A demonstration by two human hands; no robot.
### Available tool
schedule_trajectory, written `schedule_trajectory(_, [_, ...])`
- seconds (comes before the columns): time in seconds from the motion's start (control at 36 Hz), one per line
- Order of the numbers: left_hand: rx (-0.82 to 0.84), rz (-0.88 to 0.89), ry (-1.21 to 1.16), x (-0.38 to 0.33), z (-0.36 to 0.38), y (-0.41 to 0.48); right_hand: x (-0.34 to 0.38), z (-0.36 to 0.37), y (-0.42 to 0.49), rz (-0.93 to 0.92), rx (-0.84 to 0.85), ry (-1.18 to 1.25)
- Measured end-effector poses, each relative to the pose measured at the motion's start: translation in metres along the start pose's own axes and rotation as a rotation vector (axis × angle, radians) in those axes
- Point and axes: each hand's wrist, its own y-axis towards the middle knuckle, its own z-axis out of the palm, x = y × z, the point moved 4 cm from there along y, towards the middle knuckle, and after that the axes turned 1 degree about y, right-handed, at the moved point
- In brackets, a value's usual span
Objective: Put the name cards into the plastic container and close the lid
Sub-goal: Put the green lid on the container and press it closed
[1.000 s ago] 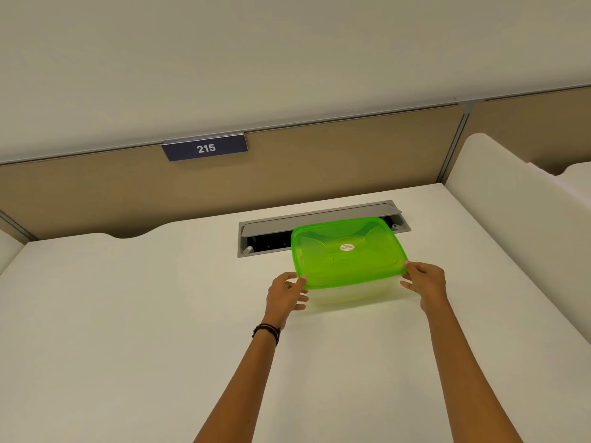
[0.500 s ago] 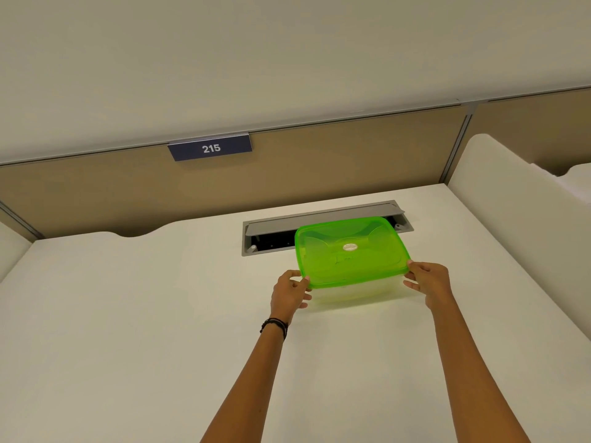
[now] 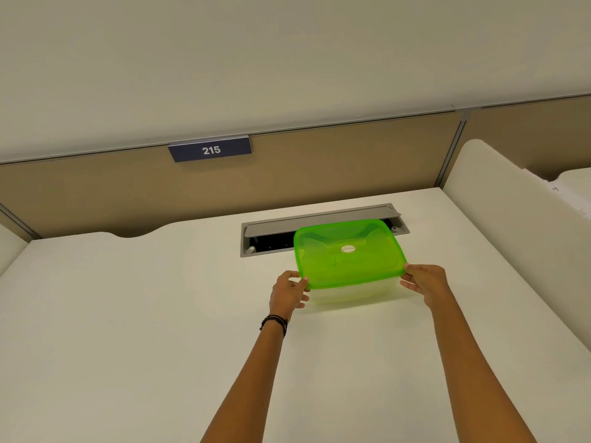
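my white desk (image 3: 128,314) carries only the container (image 3: 351,292), just in front of its grey cable slot (image 3: 271,228).

White tabletop (image 3: 128,314) in a numbered cubicle

A grey cable tray (image 3: 271,241) is set into the far middle, flap raised over a dark slot. Behind runs a tan partition (image 3: 96,193) with a blue sign (image 3: 210,150) reading 215. A white divider (image 3: 511,212) stands on the right; a black wristband (image 3: 274,322) shows.
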Motion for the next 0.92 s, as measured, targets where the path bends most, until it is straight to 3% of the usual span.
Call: schedule_trajectory(0.92, [-0.053,-0.002,0.090,-0.003,-0.004,-0.016,0.000,0.001,-0.008,0.081,0.009,-0.034])
